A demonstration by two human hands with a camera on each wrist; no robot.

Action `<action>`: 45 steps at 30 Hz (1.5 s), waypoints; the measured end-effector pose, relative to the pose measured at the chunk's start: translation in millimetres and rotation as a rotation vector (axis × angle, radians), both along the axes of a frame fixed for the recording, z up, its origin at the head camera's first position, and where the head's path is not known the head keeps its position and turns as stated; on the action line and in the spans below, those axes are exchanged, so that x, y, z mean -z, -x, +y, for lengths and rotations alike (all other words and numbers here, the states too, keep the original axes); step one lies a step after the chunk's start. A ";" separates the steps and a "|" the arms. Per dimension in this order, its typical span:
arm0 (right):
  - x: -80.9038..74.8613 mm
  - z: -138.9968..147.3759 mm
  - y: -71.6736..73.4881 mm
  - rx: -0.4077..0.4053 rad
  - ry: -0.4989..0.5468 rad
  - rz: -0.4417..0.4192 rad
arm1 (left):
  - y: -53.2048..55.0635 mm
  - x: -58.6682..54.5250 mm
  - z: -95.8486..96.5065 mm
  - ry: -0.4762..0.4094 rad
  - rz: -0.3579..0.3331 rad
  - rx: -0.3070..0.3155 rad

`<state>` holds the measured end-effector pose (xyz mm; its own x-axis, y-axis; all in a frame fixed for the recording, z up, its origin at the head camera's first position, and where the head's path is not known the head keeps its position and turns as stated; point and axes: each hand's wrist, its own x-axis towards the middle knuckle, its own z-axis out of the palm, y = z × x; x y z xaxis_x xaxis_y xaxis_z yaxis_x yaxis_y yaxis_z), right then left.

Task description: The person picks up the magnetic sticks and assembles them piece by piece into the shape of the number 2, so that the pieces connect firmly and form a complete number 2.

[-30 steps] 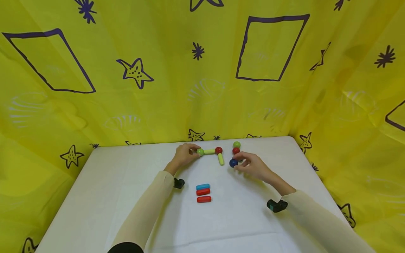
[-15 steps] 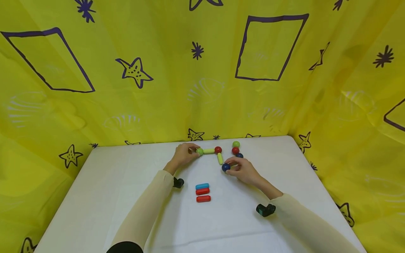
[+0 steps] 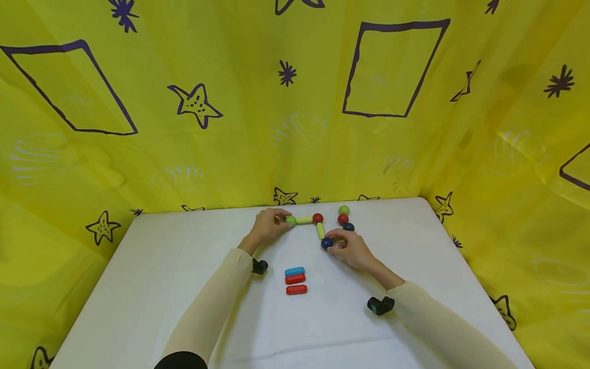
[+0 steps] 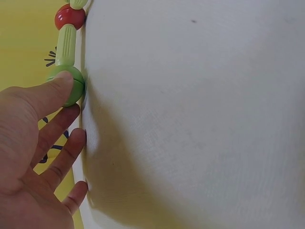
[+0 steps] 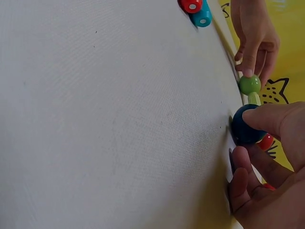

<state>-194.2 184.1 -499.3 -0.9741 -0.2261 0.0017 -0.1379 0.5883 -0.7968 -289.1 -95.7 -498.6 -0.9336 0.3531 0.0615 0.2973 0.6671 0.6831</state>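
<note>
My left hand [image 3: 267, 225] pinches a green ball [image 4: 74, 93] between thumb and finger, at the left end of a joined chain. From that ball a light green rod [image 3: 304, 220] runs to a red ball [image 3: 318, 218]. A second light green rod [image 3: 320, 231] leads from the red ball toward the front. At its near end, a dark blue ball [image 3: 327, 243] is pinched by the thumb and finger of my right hand [image 3: 354, 249]. Blue ball and rod look to be touching in the head view; in the right wrist view the ball [image 5: 245, 125] hides the contact.
Behind my right hand lie a loose green ball [image 3: 343, 210], a red ball [image 3: 343, 219] and another dark blue ball [image 3: 349, 227]. Nearer the front are a blue rod [image 3: 295, 271] and two red rods [image 3: 296, 289]. A yellow curtain [image 3: 249, 154] stands behind the white table [image 3: 184, 287].
My right hand has carried the dark blue ball leftward, away from the loose balls, to the near end of the light green rod. The left hand has stayed on the green ball.
</note>
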 end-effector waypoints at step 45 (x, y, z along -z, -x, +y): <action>2.5 8.1 -0.8 -0.018 -0.009 -0.002 | -15.5 -32.9 69.3 0.243 0.068 0.373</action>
<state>-193.4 192.2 -501.7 -0.9698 -0.2440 -0.0021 -0.1473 0.5925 -0.7920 -273.6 -26.5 -465.7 -0.7362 0.6767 -0.0083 0.5866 0.6442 0.4908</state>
